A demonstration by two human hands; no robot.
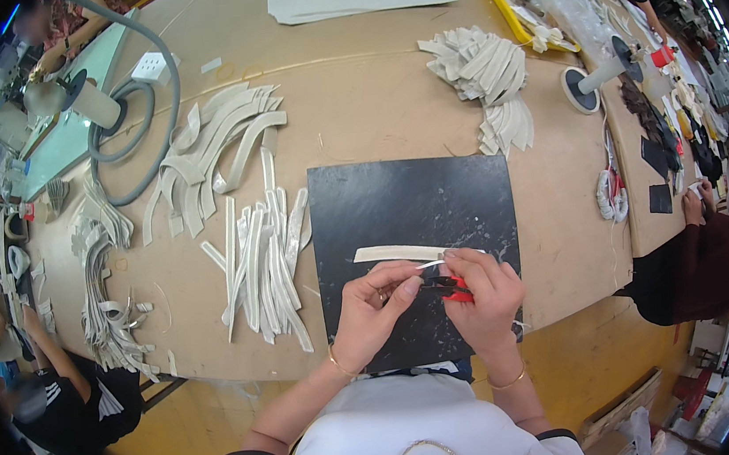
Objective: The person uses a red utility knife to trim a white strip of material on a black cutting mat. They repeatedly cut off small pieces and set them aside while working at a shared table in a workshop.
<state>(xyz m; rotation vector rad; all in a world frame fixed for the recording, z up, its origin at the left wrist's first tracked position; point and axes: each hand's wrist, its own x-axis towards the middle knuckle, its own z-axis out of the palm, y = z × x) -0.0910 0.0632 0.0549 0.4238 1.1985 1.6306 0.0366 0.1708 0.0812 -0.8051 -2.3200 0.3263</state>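
The right hand point(489, 293) grips a red-handled tool point(460, 288), its fingertips at a small white piece point(430, 264) over the black mat point(406, 196). The left hand point(378, 313) is curled close by; whether it pinches anything, I cannot tell. A pale strip point(403, 251) lies just beyond; more strips point(263, 256) lie left.

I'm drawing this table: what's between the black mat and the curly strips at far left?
A loose pile of straighter pale strips lies there, nearer the mat; the head view shows it.

No lettering, numbers or signs can be read.
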